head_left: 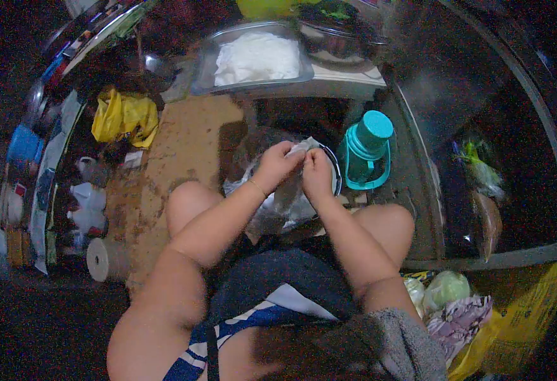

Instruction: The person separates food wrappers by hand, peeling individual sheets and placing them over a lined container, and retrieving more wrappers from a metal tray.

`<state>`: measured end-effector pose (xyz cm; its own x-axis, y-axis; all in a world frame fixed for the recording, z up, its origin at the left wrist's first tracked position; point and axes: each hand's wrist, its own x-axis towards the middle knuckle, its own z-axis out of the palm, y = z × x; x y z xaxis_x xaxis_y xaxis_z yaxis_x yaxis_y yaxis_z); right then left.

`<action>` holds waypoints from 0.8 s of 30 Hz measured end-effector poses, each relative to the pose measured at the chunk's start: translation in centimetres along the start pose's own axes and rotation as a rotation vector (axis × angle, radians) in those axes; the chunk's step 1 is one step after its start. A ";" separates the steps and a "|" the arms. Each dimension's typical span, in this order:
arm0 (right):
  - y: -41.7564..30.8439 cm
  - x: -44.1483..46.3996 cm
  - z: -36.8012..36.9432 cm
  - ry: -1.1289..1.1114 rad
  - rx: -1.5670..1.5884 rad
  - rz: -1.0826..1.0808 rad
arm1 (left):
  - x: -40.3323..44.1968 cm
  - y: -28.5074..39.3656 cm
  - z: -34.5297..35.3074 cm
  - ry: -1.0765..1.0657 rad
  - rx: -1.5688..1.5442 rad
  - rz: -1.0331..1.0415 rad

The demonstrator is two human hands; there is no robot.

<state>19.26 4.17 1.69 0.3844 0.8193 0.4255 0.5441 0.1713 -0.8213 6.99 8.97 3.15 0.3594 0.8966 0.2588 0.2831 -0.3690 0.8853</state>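
My left hand and my right hand are close together at the centre, above my lap. Between their pinched fingers is a small pale, thin, crumpled piece; I cannot make out whether it is cloth, plastic or food. Directly below the hands sits a round container with a pale rim, with clear plastic bunched around or in it. My forearms hide much of that container. A turquoise lantern-shaped item with a handle stands just right of my right hand.
Ahead is a clear tub holding a white mass. Brown cardboard covers the floor on the left, near a yellow plastic bag and a roll. Bagged vegetables lie at lower right.
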 end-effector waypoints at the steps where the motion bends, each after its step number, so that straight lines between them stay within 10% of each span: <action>1: 0.0 -0.1 0.2 -0.007 -0.002 -0.009 | 0.2 -0.3 -0.2 0.045 0.041 -0.046; 18: 2.9 2.0 -0.9 -0.188 0.660 0.410 | -0.4 0.0 0.4 0.146 0.101 0.084; 24: 5.6 1.5 1.0 -0.179 0.311 0.341 | -1.2 -1.7 0.6 0.088 0.064 0.045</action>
<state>22.16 6.91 -2.60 0.3532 0.9334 0.0632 0.1508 0.0098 -0.9885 6.61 8.35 1.08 0.2944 0.8957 0.3331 0.3256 -0.4217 0.8463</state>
